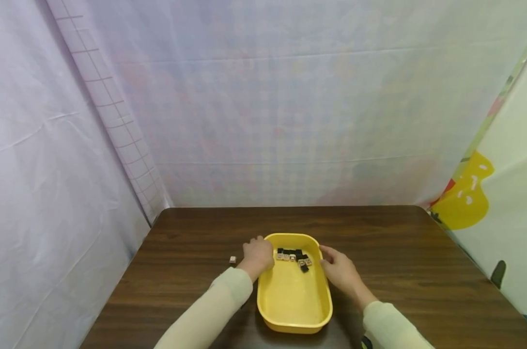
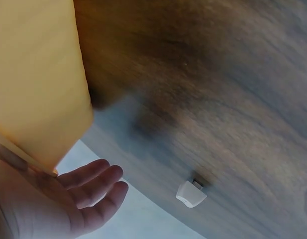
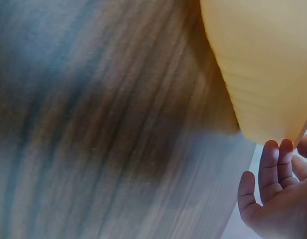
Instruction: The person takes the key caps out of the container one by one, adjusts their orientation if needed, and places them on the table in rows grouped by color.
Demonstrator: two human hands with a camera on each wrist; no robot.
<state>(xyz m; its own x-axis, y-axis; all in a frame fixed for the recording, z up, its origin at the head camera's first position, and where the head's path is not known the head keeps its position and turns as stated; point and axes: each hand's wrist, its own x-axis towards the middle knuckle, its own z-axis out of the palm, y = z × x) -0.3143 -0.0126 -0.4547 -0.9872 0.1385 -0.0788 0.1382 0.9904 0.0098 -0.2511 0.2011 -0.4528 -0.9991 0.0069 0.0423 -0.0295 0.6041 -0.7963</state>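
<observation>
A yellow plastic basin (image 1: 295, 298) sits on the table between both hands. At its left rim is my left hand (image 1: 259, 254), with the rim between thumb and fingers; the left wrist view shows the other fingers (image 2: 101, 186) loosely bent outside the wall. My right hand (image 1: 339, 269) pinches the right rim near the far corner, fingers against the outer wall (image 3: 272, 74) and thumb at the rim. Several small black-and-white pieces (image 1: 292, 257) like keycaps lie at the basin's far end. One similar white piece (image 2: 191, 194) rests on the table left of my left hand.
The dark wood-grain table (image 1: 398, 252) reaches back to a pale curtain (image 1: 289, 121). More pale sheeting hangs at the left (image 1: 41, 169), and a patterned sheet (image 1: 507, 232) runs along the right side.
</observation>
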